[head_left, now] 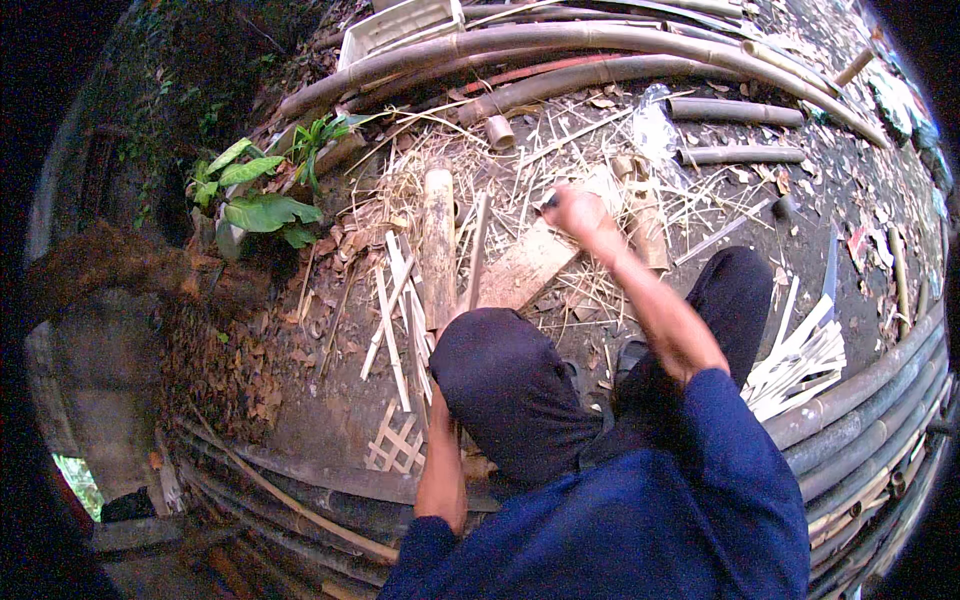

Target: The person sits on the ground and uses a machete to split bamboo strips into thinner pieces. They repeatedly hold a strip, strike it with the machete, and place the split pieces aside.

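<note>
Our right hand [580, 215], curled tight over the wooden board [525, 265]'s far part.

A small dark object [548, 203] pokes out at its left, apparently gripped, though we cannot make out what it is. From under the hand, the board slants leftward toward our bent knee [505, 365], probably so it gives us a firm base within reach. Farther left of the hand, a bamboo strip [478, 245] runs down behind that knee; our left hand is hidden there, so we cannot tell its grip.
</note>
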